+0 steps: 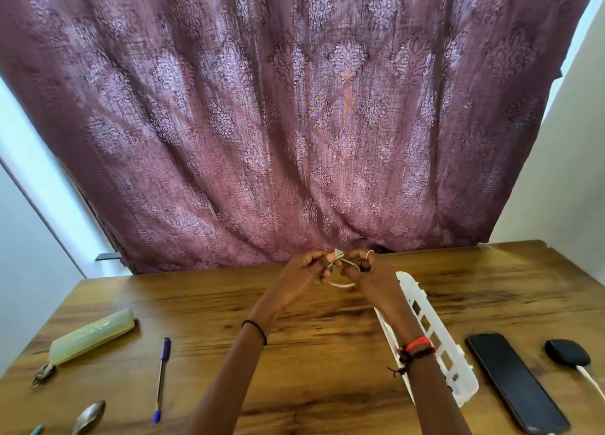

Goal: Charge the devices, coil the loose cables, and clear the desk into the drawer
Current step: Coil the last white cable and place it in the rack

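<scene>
On the wooden desk (294, 307), a yellow-green case (91, 336), a pen (162, 379) and a spoon (89, 416) lie at the left. Above mid-desk, the left hand (302, 269) and right hand (366, 272) both pinch a pale cable (339, 264) — looped between them. Rightward lie a white power strip (435, 343), a dark phone (514, 380) and a black charger (566, 352).

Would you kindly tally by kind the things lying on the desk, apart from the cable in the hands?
Pouch with keyring: 1
Pen: 1
Spoon: 1
Power strip: 1
Phone: 1
Charger: 1
Unclear teal item: 1
Total: 7
</scene>
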`<state>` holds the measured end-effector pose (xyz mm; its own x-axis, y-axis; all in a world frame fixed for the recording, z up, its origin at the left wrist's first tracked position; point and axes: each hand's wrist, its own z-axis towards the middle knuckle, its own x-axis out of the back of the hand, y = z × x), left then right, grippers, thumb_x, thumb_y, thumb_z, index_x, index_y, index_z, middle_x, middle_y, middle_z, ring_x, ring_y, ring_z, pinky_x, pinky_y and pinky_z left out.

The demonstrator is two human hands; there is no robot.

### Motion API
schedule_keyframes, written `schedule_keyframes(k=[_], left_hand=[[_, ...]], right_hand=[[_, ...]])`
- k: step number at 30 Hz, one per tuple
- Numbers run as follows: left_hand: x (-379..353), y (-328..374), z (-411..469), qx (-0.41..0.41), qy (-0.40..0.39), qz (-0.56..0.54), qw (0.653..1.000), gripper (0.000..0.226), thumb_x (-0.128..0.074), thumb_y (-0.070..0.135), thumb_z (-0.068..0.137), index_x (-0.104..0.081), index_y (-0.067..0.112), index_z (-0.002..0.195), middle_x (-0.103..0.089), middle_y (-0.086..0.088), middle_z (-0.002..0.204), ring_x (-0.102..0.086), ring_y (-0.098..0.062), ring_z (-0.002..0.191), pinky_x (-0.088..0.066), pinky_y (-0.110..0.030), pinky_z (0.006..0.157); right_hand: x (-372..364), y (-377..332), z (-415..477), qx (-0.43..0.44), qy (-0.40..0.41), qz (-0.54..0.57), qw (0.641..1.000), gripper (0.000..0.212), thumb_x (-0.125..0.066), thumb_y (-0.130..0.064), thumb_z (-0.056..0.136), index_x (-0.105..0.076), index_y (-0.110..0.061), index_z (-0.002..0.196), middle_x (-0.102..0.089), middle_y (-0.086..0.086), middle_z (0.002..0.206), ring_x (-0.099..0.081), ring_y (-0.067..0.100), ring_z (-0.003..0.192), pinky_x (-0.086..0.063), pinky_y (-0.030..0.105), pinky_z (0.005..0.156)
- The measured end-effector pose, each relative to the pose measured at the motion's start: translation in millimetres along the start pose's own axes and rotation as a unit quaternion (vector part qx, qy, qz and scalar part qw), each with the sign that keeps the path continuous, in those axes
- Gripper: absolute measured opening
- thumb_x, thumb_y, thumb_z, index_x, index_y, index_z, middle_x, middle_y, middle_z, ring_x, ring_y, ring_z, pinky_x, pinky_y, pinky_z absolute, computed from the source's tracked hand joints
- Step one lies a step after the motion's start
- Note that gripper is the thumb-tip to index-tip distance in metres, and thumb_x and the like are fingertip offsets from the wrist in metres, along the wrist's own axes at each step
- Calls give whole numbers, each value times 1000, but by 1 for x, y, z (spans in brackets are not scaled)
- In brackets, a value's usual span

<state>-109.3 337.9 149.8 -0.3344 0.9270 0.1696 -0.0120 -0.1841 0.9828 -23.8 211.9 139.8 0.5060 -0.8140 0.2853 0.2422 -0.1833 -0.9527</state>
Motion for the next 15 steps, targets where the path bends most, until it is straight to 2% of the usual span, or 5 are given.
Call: schedule_keyframes(k=[2, 4, 9, 12, 15], left_hand=[[5, -2, 0, 5, -6, 11, 1000, 20, -44, 10, 97, -64, 5, 94, -48, 7, 58, -45, 4, 50, -41, -11, 57], [8, -6, -2, 9, -13, 7, 1000, 22, -44, 11, 97, -65, 7, 91, -49, 12, 54, -45, 3, 50, -41, -12, 55], [11, -11, -7, 21, 17, -11, 1000, 29, -44, 17, 98, -65, -2, 100, -47, 7, 59, -46, 0, 52, -42, -15, 58], [13, -11, -9, 25, 22, -14, 999, 32, -44, 18, 98, -64, -5, 105, -47, 6, 61, -47, -1, 54, -43, -14, 60], [12, -10, -8, 19, 21, -20, 999, 31, -44, 18, 98, -64, -5, 104, -51, 10, 59, -50, 0, 54, -44, -13, 60]], right_hand=[[9, 6, 0, -1, -52, -5, 999, 13, -69, -13, 81, -70, -19, 93, -68, -5, 76, -58, 1, 66, -46, 22, 65], [17, 10, -1, -3, -98, -33, 995, 21, -66, -13, 84, -70, -19, 103, -72, 3, 85, -58, 7, 68, -43, 22, 63], [25, 8, -2, -17, -130, -8, 991, 7, -64, -15, 87, -66, -18, 93, -71, -3, 69, -57, 6, 62, -40, 19, 56], [23, 11, -1, -27, -119, 6, 993, 12, -58, -18, 91, -63, -13, 82, -61, -6, 54, -48, 16, 60, -39, 31, 64], [17, 9, 0, -82, -118, 135, 980, 5, -57, -8, 90, -59, -4, 88, -59, -3, 58, -49, 15, 58, -49, 43, 76]])
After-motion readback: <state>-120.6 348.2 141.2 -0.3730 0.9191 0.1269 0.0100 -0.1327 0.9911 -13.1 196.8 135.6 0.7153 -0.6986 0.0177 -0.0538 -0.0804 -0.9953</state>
